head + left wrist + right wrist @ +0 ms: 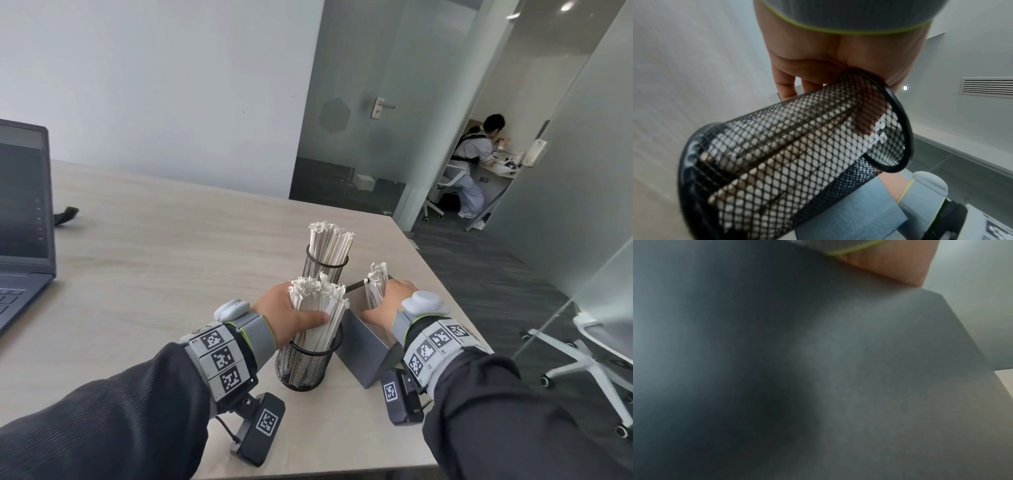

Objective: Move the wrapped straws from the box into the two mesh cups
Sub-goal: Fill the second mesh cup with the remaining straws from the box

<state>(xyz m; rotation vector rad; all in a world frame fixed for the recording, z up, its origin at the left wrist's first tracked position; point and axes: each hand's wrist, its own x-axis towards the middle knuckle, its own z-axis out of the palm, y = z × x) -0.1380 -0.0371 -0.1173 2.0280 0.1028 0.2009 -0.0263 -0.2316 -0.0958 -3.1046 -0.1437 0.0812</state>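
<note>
Two black mesh cups stand on the table, both full of white wrapped straws. The near cup point(308, 363) fills the left wrist view point(789, 162), and my left hand point(291, 313) grips the bundle of straws point(317, 308) sticking out of it, thumb across the front. The far cup point(323, 265) stands behind it, untouched. To the right is the grey box point(364, 346), whose wall point(859, 369) blocks the right wrist view. My right hand point(390, 303) reaches into the box and holds a small upright bunch of straws point(376, 286); its fingertips are hidden inside.
An open laptop point(24, 212) sits at the table's left, with a dark strap point(66, 216) beside it. The table's right edge point(445, 284) runs close by the box. A white office chair point(589, 356) stands on the floor at right. A person sits in the far room.
</note>
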